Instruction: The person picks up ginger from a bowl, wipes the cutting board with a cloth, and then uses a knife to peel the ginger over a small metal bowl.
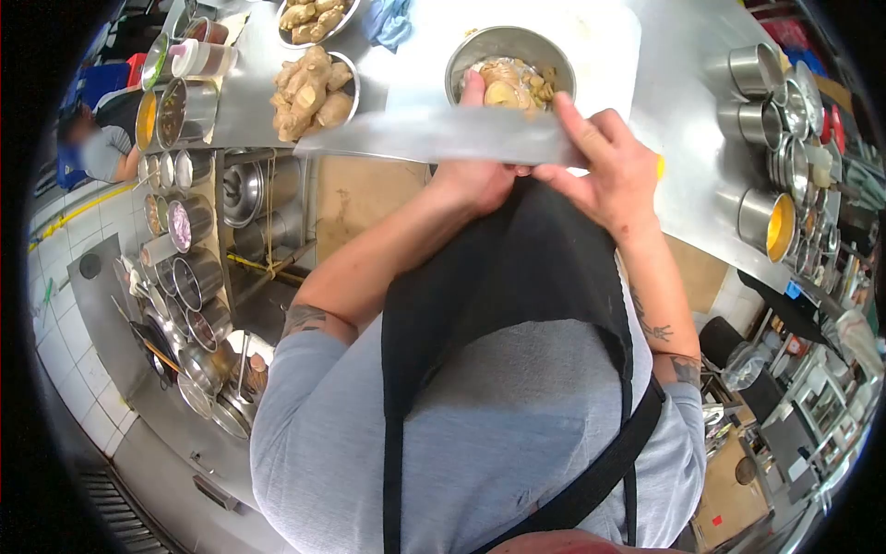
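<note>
A wide-bladed knife (425, 135), slightly blurred, lies across my view just in front of a steel bowl (449, 78). Its tip points left. My right hand (614, 166) grips it at the right end, with thumb and forefinger at the base of the blade. A bit of yellow, perhaps the handle, shows beside that hand. Pale ginger pieces (506, 90) sit inside the bowl. Beneath the blade is my left hand (475, 185), one digit rising past it at the bowl's near rim. The blade covers most of its fingers, so anything held there is hidden.
Whole ginger (309, 90) fills a bowl to the left, with another ginger bowl (314, 20) behind it. A blue cloth (389, 23) lies near the white cutting board (604, 55). Steel containers (759, 125) line the right side; several pots (194, 277) stand at left. Another person (106, 148) is far left.
</note>
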